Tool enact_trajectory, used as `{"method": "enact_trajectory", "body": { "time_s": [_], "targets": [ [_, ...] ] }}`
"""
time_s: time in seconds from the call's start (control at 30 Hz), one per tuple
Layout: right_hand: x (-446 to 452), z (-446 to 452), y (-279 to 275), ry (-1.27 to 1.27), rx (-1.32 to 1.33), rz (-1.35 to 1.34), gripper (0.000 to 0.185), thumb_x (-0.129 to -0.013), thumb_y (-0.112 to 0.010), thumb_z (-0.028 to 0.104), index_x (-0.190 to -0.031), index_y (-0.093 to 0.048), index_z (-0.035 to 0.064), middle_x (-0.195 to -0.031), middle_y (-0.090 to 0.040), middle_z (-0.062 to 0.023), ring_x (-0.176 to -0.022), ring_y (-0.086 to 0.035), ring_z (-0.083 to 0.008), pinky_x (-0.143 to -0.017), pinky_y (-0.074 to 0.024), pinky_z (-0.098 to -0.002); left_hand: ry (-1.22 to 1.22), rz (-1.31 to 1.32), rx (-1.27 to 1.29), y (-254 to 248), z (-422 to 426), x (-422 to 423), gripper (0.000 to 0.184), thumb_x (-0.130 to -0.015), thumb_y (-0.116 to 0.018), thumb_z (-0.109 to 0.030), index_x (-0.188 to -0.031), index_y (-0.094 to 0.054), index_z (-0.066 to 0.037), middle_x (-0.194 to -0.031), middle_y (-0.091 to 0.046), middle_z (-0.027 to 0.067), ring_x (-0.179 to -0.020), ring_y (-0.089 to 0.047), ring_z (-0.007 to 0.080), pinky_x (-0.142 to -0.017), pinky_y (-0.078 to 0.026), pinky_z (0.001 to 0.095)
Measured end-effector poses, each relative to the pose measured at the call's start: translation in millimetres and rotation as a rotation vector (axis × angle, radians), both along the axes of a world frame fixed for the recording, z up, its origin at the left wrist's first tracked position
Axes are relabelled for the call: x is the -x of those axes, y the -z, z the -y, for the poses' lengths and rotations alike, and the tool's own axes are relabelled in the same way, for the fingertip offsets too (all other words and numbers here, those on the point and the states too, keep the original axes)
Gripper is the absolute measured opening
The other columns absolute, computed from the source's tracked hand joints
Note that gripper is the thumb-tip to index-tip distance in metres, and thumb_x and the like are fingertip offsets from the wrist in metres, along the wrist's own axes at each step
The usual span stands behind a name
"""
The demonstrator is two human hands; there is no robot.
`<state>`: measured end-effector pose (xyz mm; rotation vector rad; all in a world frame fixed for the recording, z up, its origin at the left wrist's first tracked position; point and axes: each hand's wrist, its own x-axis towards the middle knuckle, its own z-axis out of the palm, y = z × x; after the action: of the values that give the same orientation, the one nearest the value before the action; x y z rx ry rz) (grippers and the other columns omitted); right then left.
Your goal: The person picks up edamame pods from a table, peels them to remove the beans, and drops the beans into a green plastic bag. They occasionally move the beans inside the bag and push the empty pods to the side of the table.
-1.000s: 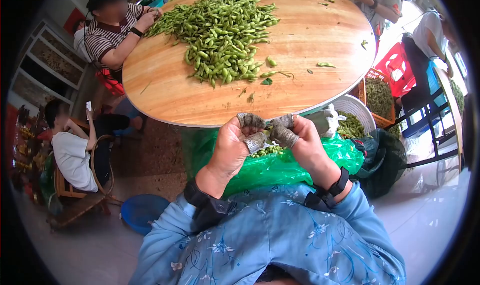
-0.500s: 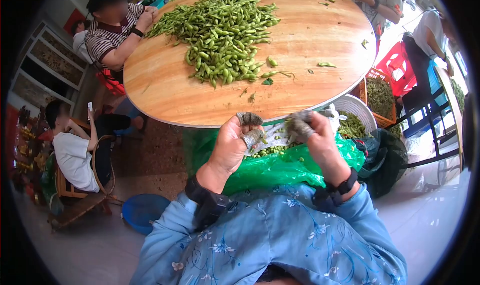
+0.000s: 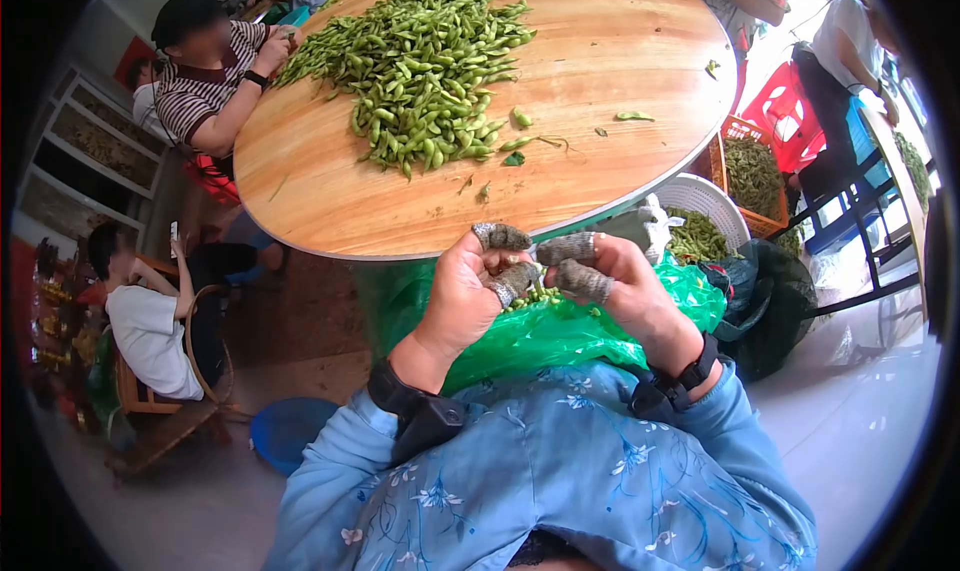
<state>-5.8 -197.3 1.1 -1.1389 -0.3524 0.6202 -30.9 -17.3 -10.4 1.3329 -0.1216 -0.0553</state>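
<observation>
My left hand (image 3: 473, 289), with grey covers on thumb and finger, is closed near the table's front edge; whatever it pinches is too small to make out. Facing it, my right hand (image 3: 622, 279) wears similar covers, its thumb and finger pressed together at the left hand's fingertips. Anything between them is hidden. Below both hands lie shelled green beans (image 3: 540, 298) on a green plastic bag (image 3: 570, 339) over my lap. Beyond them, a large heap of green pods (image 3: 430, 81) covers part of the round wooden table (image 3: 620, 71).
A person in a striped shirt (image 3: 205, 91) works at the table's left. Another person (image 3: 150, 321) sits lower left, near a blue basin (image 3: 290, 433). At right are a white basket (image 3: 735, 221) of pods, an orange crate (image 3: 768, 221) and a person in white (image 3: 845, 46).
My right hand was apart from my left half a second ago and has come back to it. The view has shifted slightly, moving the table a little left.
</observation>
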Motion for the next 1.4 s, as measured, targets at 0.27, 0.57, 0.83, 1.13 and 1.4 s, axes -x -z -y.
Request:
{"method": "enact_trajectory", "body": {
  "time_s": [0.27, 0.57, 0.83, 1.13, 1.4],
  "targets": [
    [0, -13, 19, 0.079, -0.011, 0.105, 0.016, -0.079, -0.056, 0.003, -0.094, -0.055, -0.0029, -0.085, -0.059, -0.0043, -0.079, -0.054, -0.0089, -0.071, -0.0445, -0.0227, 0.01, -0.037, 0.023, 2, 0, 4, 0.022, -0.075, -0.06, 0.0, -0.095, -0.051, -0.004, -0.082, -0.058, 0.0029, -0.069, -0.055, 0.0083, -0.058, -0.045, 0.0197],
    [-1, -24, 23, 0.12, 0.071, 0.214, 0.012, -0.078, -0.057, 0.002, -0.089, -0.055, -0.0033, -0.079, -0.059, -0.0025, -0.073, -0.052, -0.0066, -0.064, -0.0445, -0.0216, 0.043, -0.338, 0.302, 11, -9, 4, 0.018, -0.078, -0.058, -0.008, -0.094, -0.051, -0.005, -0.077, -0.058, 0.0031, -0.06, -0.054, 0.0101, -0.051, -0.043, 0.021],
    [-5, -23, 21, 0.003, 0.183, 0.211, 0.021, -0.078, -0.06, 0.004, -0.094, -0.052, -0.0056, -0.089, -0.058, -0.0057, -0.081, -0.054, -0.0086, -0.071, -0.0453, -0.0223, 0.024, -0.302, 0.125, 11, -8, 1, 0.02, -0.076, -0.059, -0.004, -0.093, -0.05, -0.004, -0.075, -0.057, 0.0015, -0.059, -0.053, 0.0072, -0.052, -0.044, 0.0193],
    [-5, -27, 36, 0.136, 0.28, 0.268, 0.015, -0.072, -0.063, 0.003, -0.083, -0.057, -0.0054, -0.073, -0.062, -0.0076, -0.071, -0.054, -0.0075, -0.062, -0.0451, -0.0225, -0.051, -0.3, 0.099, 15, -2, 2, 0.019, -0.076, -0.054, 0.004, -0.093, -0.05, -0.004, -0.08, -0.059, 0.0027, -0.063, -0.055, 0.0082, -0.052, -0.044, 0.0193],
    [-32, 16, 58, 0.246, 1.152, 0.761, 0.015, -0.067, -0.06, 0.009, -0.08, -0.058, 0.001, -0.072, -0.058, -0.0191, -0.067, -0.058, -0.0316, -0.061, -0.0463, -0.0392, -0.261, 0.167, -0.696, -4, -17, -14, 0.013, -0.075, -0.058, 0.001, -0.088, -0.057, 0.001, -0.07, -0.056, -0.0009, -0.061, -0.049, 0.0025, -0.053, -0.04, 0.0181]
  ]
}}
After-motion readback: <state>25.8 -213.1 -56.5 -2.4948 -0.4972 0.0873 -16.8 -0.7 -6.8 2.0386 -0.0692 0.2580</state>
